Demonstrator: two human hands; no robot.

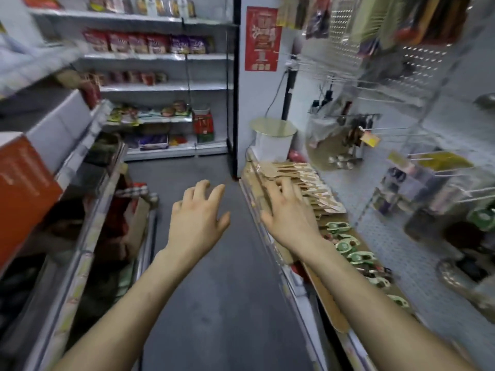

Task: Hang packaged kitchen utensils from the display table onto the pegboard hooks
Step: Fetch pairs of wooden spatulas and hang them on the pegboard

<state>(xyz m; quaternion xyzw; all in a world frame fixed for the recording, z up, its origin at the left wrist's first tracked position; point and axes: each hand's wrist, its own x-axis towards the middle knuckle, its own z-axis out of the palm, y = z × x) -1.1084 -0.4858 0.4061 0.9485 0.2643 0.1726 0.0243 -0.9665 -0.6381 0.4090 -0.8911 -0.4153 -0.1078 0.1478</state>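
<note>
Two bare hands reach forward along the aisle. The left hand [197, 218] hangs over the grey floor [214, 303], its fingers [200, 187] spread wide and holding nothing. The right hand [288, 212], fingers likewise splayed, is over the row of packaged wooden utensils [308, 178] lying on the table [328, 309] at the right; whether it touches them cannot be told. Green-handled packs [353, 254] lie nearer, below the pegboard [396, 258] and its wire hooks [348, 82].

Utensil packs [302, 183] were pale tan; smaller packs [345, 245] green. Pegboard [388, 253] was white, dotted with hole grid. Poster [261, 38] red; floor [214, 277] grey; box [24, 188] orange.
</note>
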